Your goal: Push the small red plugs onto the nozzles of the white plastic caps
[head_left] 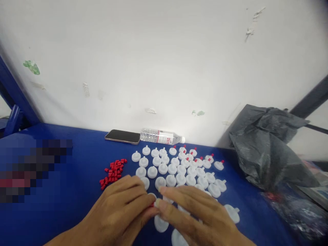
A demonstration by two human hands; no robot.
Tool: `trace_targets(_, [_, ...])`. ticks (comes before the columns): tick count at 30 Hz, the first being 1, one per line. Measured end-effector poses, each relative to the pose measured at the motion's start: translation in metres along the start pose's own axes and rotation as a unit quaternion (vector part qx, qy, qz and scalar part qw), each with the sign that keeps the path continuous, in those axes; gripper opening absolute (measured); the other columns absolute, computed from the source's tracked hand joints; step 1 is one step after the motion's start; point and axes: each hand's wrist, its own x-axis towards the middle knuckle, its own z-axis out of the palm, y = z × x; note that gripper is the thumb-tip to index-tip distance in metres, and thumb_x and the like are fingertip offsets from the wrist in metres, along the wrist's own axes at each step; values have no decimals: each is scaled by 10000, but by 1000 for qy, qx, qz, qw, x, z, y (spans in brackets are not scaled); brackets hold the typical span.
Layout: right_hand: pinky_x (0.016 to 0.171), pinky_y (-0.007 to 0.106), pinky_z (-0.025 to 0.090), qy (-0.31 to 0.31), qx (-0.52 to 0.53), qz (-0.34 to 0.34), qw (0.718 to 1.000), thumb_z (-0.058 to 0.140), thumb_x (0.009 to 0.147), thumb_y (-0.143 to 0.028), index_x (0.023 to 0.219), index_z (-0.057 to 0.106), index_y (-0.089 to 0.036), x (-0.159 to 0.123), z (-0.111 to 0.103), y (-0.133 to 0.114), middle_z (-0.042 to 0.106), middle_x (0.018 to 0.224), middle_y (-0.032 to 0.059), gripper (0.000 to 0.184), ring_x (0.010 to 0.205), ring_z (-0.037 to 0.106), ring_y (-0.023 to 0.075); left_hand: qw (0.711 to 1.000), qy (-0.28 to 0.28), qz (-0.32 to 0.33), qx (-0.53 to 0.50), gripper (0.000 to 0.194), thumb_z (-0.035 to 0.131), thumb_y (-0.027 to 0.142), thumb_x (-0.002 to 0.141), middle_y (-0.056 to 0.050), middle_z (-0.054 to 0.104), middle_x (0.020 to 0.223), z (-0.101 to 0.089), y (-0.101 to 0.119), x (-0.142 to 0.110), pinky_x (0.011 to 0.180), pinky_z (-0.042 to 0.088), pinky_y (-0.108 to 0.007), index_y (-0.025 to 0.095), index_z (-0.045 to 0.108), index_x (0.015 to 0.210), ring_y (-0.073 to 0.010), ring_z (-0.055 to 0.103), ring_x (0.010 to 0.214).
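Just below the picture's middle, my left hand (123,208) is closed, thumb and index finger pinched on a small red cap (152,205), mostly covered by the fingertips. My right hand (194,212) reaches in from the other side, its fingers stretched and apart, the index fingertip meeting the left hand's pinch. Its thumb is hidden. Right below the fingertips is a white round disc (161,224); whether a hand touches it I cannot tell. Several white discs with short stems (180,179) spread out beyond the hands. Some at the back right carry red caps (222,161) on their stems.
A pile of loose red caps (112,172) lies left of the discs on the blue table (77,160). Along the wall lie a phone (122,136) and a plastic bottle (162,136) on its side. A grey plastic bag (269,147) and clear wrapping (297,215) occupy the right.
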Motion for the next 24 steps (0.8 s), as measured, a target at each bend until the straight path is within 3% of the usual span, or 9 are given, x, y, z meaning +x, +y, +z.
trace_targets(2, [1005,274,693,49,-28,5,998,662,1012,-216,1420,693,-321,9,-16,8,852,1339,11,422,1120,853,201,999,-25,-16,38,210,491,345,1156,-44,820,969,-2,-13,-2,755,650,-431,298,692,1196,-263,736,920])
trace_targets(4, [915,267,722,88,-53,60,993,643,999,-179,1321,739,-309,12,-29,25,872,1245,36,360,1049,866,202,993,-47,-53,92,200,540,292,1131,-46,803,1062,-6,-32,-5,892,620,-456,283,699,1252,-272,704,1049])
trace_targets(7, [896,362,724,132,-89,173,972,639,1009,-239,1118,797,-287,2,-44,61,860,1122,55,199,1001,856,241,976,-88,-120,156,231,522,233,1109,-69,769,1089,-11,-61,-11,912,568,-479,246,746,1165,-288,652,1068])
trace_targets(9, [942,430,694,115,-92,288,946,624,1028,-352,1034,789,-290,-11,-52,88,865,1057,42,176,993,846,273,964,-110,-150,190,271,512,252,1105,-110,761,1149,-14,-77,-15,944,565,-511,208,777,1149,-321,635,1113])
trace_targets(13, [926,492,666,55,-84,417,903,670,980,-560,1050,744,-306,-37,-70,131,877,1083,56,274,1047,840,349,935,-157,-189,255,345,517,320,1108,-187,712,1302,-13,-97,-23,993,580,-561,141,792,1217,-402,620,1244])
trace_targets(15, [904,477,662,13,-69,436,897,680,950,-612,965,737,-306,-45,-76,144,878,1006,48,312,1019,840,347,931,-162,-199,259,343,537,346,1103,-185,701,1313,-12,-101,-26,1004,584,-562,148,790,1225,-404,616,1259])
trace_targets(19, [795,453,634,-84,-57,425,900,692,907,-648,833,784,-292,-51,-78,153,836,836,50,375,787,792,300,938,-158,-209,225,326,562,358,1077,-161,715,1263,-8,-105,-30,994,585,-562,173,816,1161,-392,626,1209])
trace_targets(24, [618,336,538,-124,-38,424,896,700,952,-459,827,794,-296,-51,-77,146,799,688,16,226,623,740,214,946,-147,-204,205,335,540,352,1052,-140,747,1179,-4,-116,-35,929,559,-514,211,844,1065,-375,645,1139])
